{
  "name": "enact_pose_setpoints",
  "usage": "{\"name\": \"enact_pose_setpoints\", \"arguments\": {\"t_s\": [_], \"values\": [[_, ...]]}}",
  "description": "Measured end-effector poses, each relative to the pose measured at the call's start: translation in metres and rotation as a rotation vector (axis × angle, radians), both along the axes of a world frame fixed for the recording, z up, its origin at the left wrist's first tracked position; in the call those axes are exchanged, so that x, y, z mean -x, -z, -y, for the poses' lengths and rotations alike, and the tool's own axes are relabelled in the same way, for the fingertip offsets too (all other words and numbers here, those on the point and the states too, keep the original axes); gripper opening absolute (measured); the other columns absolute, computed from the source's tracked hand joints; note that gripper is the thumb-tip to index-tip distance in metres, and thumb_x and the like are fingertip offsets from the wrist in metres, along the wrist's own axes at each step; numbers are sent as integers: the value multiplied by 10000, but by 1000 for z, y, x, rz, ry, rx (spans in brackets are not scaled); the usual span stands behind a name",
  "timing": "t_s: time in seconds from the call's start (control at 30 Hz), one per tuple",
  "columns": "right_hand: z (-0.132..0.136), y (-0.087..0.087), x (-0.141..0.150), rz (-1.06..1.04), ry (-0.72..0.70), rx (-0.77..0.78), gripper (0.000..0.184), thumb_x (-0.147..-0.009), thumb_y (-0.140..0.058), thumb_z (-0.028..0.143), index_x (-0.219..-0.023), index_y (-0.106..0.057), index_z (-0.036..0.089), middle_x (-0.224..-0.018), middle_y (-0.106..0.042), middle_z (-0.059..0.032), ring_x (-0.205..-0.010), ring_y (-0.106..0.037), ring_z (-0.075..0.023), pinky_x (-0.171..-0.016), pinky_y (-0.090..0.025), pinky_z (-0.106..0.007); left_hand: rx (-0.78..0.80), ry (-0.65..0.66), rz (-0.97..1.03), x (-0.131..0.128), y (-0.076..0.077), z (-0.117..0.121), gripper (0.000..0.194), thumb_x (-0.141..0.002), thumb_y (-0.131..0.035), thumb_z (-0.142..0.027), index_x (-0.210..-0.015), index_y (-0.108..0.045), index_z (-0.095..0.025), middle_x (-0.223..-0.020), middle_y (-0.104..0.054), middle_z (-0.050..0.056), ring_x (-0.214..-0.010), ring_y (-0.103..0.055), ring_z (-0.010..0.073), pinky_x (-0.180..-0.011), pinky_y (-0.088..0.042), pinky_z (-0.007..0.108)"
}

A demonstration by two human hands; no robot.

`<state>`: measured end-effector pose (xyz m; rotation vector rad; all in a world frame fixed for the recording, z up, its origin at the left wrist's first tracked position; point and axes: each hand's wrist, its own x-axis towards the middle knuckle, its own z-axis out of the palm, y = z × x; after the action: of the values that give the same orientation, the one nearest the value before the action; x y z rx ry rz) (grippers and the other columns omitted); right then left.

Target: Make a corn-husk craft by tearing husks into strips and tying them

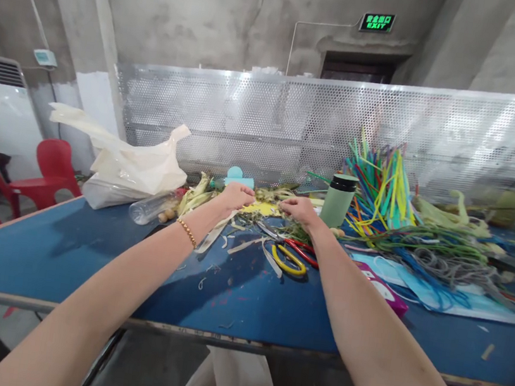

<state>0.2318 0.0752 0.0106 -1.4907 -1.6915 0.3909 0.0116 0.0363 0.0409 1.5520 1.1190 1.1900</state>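
Note:
Both arms reach forward over the blue table point(241, 309). My left hand point(236, 196) is closed in a pinch, with a small pale bit at its fingertips too small to name. Facing it a short way to the right, my right hand point(301, 211) is also pinched, and what it may hold cannot be made out. A flat yellow piece point(263, 208) lies between and beyond the hands, among green scraps. Nearer me are yellow-handled scissors point(289, 260) and a red-handled tool point(302, 250). A green flask point(338, 203) stands upright just right of my right hand.
At the left stand a white plastic bag point(139, 167) and a clear bottle point(152, 207) on its side. Colourful strips point(383, 185), grey cords point(443, 267), blue face masks point(444, 296) and a purple packet point(385, 292) crowd the right. A perforated metal panel point(230, 112) rises behind.

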Motion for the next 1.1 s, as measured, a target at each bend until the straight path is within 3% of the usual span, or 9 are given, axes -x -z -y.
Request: {"name": "enact_pose_setpoints", "arguments": {"t_s": [0.1,0.2,0.3,0.4,0.5,0.57,0.8,0.97,1.1], "values": [[3,-7,-4,-485,-164,139,85,-718,-732,182,-774,-702,125,-669,-688,-46,-588,-616,-131,-474,-414,-194,-23,14,-58,-3,7,5,99,-735,-646,-25,-770,-620,-113,-642,-555,1,-569,-478,84,-591,-404,247],[9,-14,2,-657,-295,241,117,-664,-775,144,-730,-680,128,-646,-680,-47,-587,-626,-134,-469,-435,-195,-37,-18,-61,-7,19,6,81,-750,-659,-55,-729,-618,-122,-644,-560,-1,-562,-484,84,-559,-392,228],[17,-21,12,-671,-403,290,99,-678,-758,123,-745,-686,122,-654,-685,-54,-605,-631,-134,-554,-502,-224,-19,71,-46,-11,26,7,102,-783,-682,-131,-707,-615,-129,-664,-578,6,-569,-521,88,-559,-407,222],[20,-26,20,-676,-503,298,95,-683,-748,114,-757,-688,116,-660,-684,-52,-603,-623,-121,-586,-511,-228,101,163,89,-15,26,6,46,-802,-652,-106,-834,-630,-130,-697,-611,12,-559,-562,99,-591,-457,247],[20,-26,22,-650,-564,272,99,-673,-745,124,-749,-682,114,-670,-683,-48,-596,-614,-111,-565,-489,-212,222,229,267,-16,26,5,245,-770,-628,-12,-990,-613,-119,-676,-620,6,-566,-591,112,-636,-499,275],[18,-25,21,-644,-557,255,100,-661,-740,123,-736,-674,116,-656,-679,-42,-581,-604,-107,-543,-474,-204,239,243,318,-14,27,3,247,-756,-644,0,-978,-617,-103,-639,-603,1,-559,-587,112,-620,-494,270],[22,-23,19,-579,-445,249,114,-677,-705,102,-787,-679,112,-628,-660,-40,-552,-604,-117,-502,-469,-208,62,97,208,-9,30,2,134,-691,-702,24,-751,-654,-86,-565,-574,-17,-484,-496,60,-542,-422,219],[26,-26,21,-527,-518,307,219,-758,-735,292,-906,-687,138,-698,-668,-35,-576,-621,-124,-488,-474,-214,-32,3,94,-10,31,1,125,-722,-656,37,-750,-655,-85,-532,-555,-31,-447,-455,46,-504,-378,199],[21,-27,22,-324,-510,169,305,-644,-836,335,-814,-682,135,-592,-627,-11,-490,-561,-108,-473,-466,-222,-82,-29,93,-11,34,-4,142,-740,-685,-16,-852,-646,-94,-559,-574,-32,-477,-494,65,-518,-400,203]]}}
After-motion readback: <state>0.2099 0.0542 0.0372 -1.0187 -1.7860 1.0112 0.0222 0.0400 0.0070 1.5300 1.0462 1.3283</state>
